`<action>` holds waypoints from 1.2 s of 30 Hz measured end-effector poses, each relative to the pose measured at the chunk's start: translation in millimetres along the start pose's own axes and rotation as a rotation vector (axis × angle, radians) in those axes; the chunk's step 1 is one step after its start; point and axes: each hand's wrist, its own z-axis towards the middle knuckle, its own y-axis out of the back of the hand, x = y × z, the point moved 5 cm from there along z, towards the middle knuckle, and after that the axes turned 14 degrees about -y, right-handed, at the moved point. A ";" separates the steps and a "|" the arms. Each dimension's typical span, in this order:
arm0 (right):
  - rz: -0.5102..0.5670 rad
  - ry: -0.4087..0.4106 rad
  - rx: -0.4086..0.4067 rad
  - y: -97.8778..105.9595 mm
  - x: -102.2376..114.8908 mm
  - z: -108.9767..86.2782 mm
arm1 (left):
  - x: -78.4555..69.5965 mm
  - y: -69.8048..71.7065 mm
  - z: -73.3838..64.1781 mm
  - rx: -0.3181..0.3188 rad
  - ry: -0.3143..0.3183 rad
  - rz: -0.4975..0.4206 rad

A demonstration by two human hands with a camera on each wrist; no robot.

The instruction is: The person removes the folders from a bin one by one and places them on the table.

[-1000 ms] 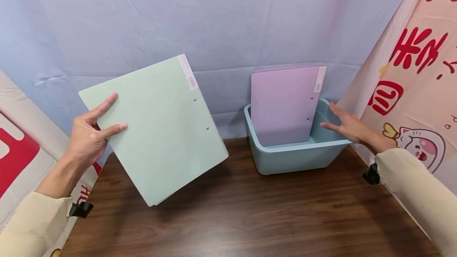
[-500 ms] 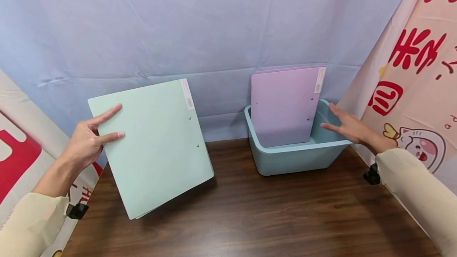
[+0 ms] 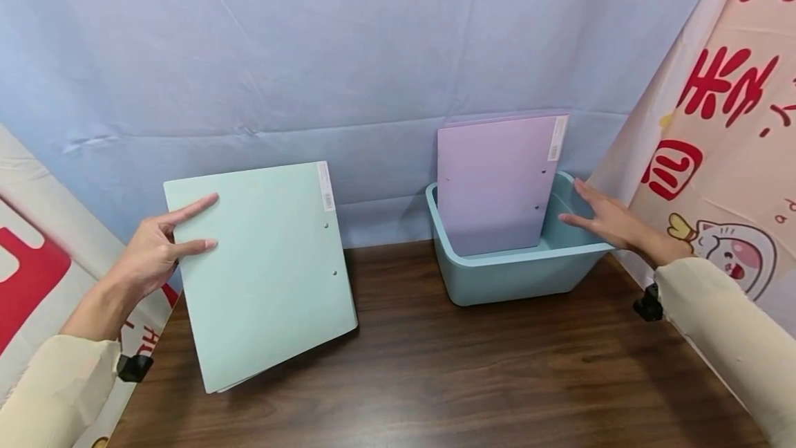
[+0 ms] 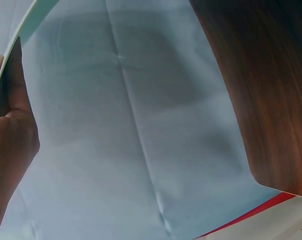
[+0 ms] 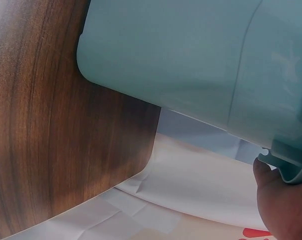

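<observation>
My left hand grips a mint-green file folder by its left edge, with thumb and index finger lying across the front. The folder hangs slightly tilted, its lower edge close over the table. It has a white label at the top right corner and two metal rivets below. At the right, my right hand holds the right end of a blue-green plastic bin. The right wrist view shows fingers hooked under the bin's rim. A lilac file folder stands upright inside the bin, with another purple edge behind it.
The brown wooden table runs under everything, with its corner rounded in the wrist views. A pale blue cloth hangs behind. Printed cloths with red lettering flank both sides. Black wrist cameras sit at both sleeves.
The left hand has brought the green folder down and a little to the left, and the folder has turned more upright. The right hand and bin have stayed put.
</observation>
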 end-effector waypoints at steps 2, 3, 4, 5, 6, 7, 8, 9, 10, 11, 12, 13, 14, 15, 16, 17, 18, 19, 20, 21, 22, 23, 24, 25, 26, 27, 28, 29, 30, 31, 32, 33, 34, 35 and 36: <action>0.001 -0.002 0.002 -0.1 0.1 0.2 | 2.3 0.6 -0.5 0.016 0.007 0.009; 0.001 -0.002 0.003 -0.1 0.2 0.5 | 3.3 0.8 -0.8 0.022 0.013 0.016; 0.002 -0.004 0.004 0.0 0.3 0.8 | 4.4 1.3 -1.1 0.029 0.018 0.024; 0.001 -0.007 0.005 0.0 0.3 1.1 | 5.4 1.9 -1.3 0.035 0.024 0.031; -0.001 -0.008 0.005 0.0 0.3 1.5 | 6.3 2.6 -1.6 0.040 0.029 0.038; -0.005 -0.007 0.003 0.5 0.5 2.0 | 7.1 3.4 -2.1 0.045 0.034 0.047; -0.008 -0.006 0.001 1.0 0.7 2.4 | 8.1 4.1 -2.7 0.052 0.040 0.054; -0.010 -0.004 -0.001 1.4 0.9 2.7 | 9.1 4.9 -3.2 0.059 0.046 0.064; -0.012 -0.001 -0.002 1.7 1.0 3.0 | 10.2 5.6 -3.8 0.065 0.054 0.069; -0.015 0.000 -0.003 1.8 1.2 3.1 | 11.2 6.3 -4.4 0.071 0.063 0.077; -0.015 0.003 -0.003 2.0 1.5 3.0 | 12.3 7.0 -4.9 0.077 0.070 0.085; -0.013 0.003 -0.002 1.9 1.5 2.9 | 13.3 7.5 -5.5 0.083 0.079 0.092; -0.012 -0.001 0.002 1.8 1.6 2.7 | 14.3 8.2 -6.0 0.087 0.086 0.103; -0.012 -0.003 0.002 1.6 1.5 2.5 | 15.3 8.9 -6.3 0.091 0.092 0.113; -0.010 -0.005 0.003 1.5 1.5 2.2 | 16.4 9.8 -6.6 0.092 0.098 0.124; -0.009 -0.008 0.003 1.4 1.4 2.0 | 17.4 10.6 -6.6 0.095 0.101 0.136; -0.009 -0.008 0.001 1.4 1.5 1.8 | 18.4 11.8 -6.6 0.097 0.102 0.153; -0.010 -0.009 -0.001 1.3 1.4 1.7 | 19.5 12.9 -6.7 0.099 0.104 0.170; -0.011 -0.011 -0.002 1.1 1.3 1.7 | 20.6 14.2 -6.8 0.101 0.104 0.189; -0.011 -0.010 -0.002 1.0 1.2 1.6 | 22.0 15.4 -7.0 0.103 0.107 0.196; -0.013 -0.008 -0.004 1.2 1.5 1.6 | 23.5 16.7 -7.0 0.104 0.108 0.207; -0.014 -0.006 -0.006 1.2 1.6 1.6 | 25.0 18.0 -7.0 0.106 0.110 0.218; -0.014 -0.006 -0.005 1.3 1.8 1.5 | 26.6 19.4 -7.0 0.106 0.112 0.228; -0.012 -0.008 -0.002 1.3 1.6 1.6 | 28.3 20.5 -7.0 0.107 0.115 0.228; -0.012 -0.008 -0.001 1.4 1.6 1.5 | 30.1 21.7 -6.8 0.106 0.118 0.231; -0.012 -0.006 -0.004 1.6 2.0 1.3 | 31.8 22.8 -6.5 0.106 0.119 0.236; -0.012 -0.006 -0.005 1.8 2.1 1.1 | 33.4 24.0 -6.2 0.105 0.119 0.244; -0.010 -0.009 -0.003 1.8 1.8 1.1 | 35.2 25.0 -6.0 0.104 0.122 0.245; -0.009 -0.012 0.000 1.8 1.6 1.2 | 36.8 26.3 -5.8 0.102 0.123 0.250; -0.009 -0.013 0.000 1.8 1.4 1.1 | 38.5 27.8 -5.8 0.100 0.125 0.257; -0.009 -0.013 0.001 1.8 1.4 1.0 | 40.2 29.4 -5.8 0.099 0.128 0.264; -0.007 -0.016 0.002 1.7 1.1 1.1 | 41.8 31.0 -5.9 0.099 0.131 0.272; -0.005 -0.020 0.006 1.7 0.8 1.1 | 43.7 32.7 -6.1 0.099 0.138 0.274; -0.006 -0.023 0.007 1.6 0.3 1.3 | 45.5 34.5 -6.4 0.101 0.142 0.279; -0.005 -0.024 0.007 1.5 0.1 1.3 | 47.1 36.4 -6.6 0.105 0.145 0.293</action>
